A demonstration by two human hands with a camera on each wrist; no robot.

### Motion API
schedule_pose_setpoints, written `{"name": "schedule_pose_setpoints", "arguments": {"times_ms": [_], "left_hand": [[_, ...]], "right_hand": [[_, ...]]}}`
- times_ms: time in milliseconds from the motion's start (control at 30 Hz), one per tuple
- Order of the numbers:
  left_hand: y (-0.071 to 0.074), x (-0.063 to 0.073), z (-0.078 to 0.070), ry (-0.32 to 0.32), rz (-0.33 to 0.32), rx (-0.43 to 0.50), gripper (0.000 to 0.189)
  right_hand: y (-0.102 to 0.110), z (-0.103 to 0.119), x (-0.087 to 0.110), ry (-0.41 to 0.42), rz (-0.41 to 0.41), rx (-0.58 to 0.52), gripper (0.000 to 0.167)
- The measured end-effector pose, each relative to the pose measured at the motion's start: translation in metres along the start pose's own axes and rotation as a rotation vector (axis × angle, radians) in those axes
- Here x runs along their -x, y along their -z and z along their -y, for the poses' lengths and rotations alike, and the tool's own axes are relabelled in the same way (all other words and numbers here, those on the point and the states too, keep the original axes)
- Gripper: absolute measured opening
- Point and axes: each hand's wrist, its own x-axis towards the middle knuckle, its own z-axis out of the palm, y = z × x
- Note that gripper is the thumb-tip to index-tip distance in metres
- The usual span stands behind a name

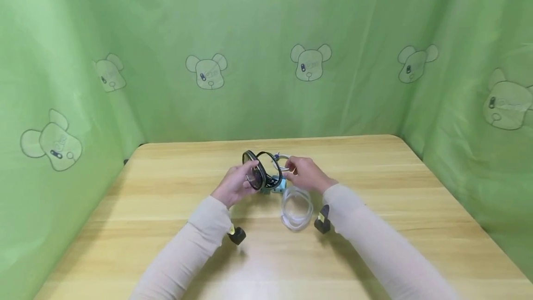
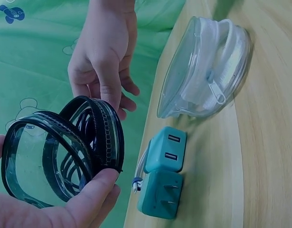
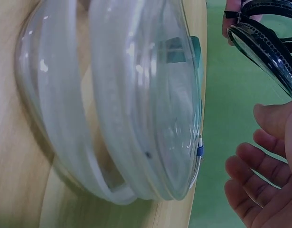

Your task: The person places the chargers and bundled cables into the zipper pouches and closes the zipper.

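My left hand (image 1: 237,184) grips a round clear pouch with black zip trim (image 2: 108,137), thumb and fingers on its rim. The pouch is unzipped and spread wide, and a coiled black cable (image 2: 67,171) shows inside. Just beyond it is my right hand (image 2: 105,61); in the right wrist view its fingers (image 3: 259,164) are loosely bent, with nothing between them. On the table below stand two turquoise charger blocks, one with USB ports (image 2: 165,149) and one with prongs (image 2: 160,194). A white cable with a blue tie (image 2: 137,183) lies behind them.
A second round clear pouch with white zip trim (image 1: 297,207) sits on the wooden table (image 1: 166,244), nearer the body than the chargers. Green curtains (image 1: 258,105) printed with bear heads enclose the table at the back and both sides.
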Motion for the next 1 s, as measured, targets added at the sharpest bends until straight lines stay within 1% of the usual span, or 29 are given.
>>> {"name": "schedule_pose_setpoints", "arguments": {"times_ms": [167, 233, 367, 600, 867, 1000], "left_hand": [[0.002, 0.0, -0.001, 0.015, 0.009, 0.059, 0.058], [0.002, 0.001, -0.001, 0.018, 0.008, 0.069, 0.058], [0.002, 0.001, -0.001, 0.016, 0.002, 0.062, 0.057], [0.001, 0.003, 0.0, 0.011, -0.003, 0.057, 0.054], [0.002, 0.005, -0.002, 0.012, 0.0, 0.1, 0.048], [0.002, 0.005, -0.004, 0.013, 0.0, 0.105, 0.047]], "right_hand": [[-0.004, 0.002, -0.004, -0.028, 0.011, -0.017, 0.027], [-0.006, 0.002, -0.005, -0.027, 0.015, -0.012, 0.027], [-0.01, 0.001, -0.004, -0.032, 0.023, -0.011, 0.027], [-0.015, 0.001, -0.002, -0.058, 0.045, -0.007, 0.036], [-0.019, 0.003, -0.001, -0.057, 0.059, 0.002, 0.038], [-0.022, 0.001, -0.003, -0.042, 0.058, 0.017, 0.036]]}}
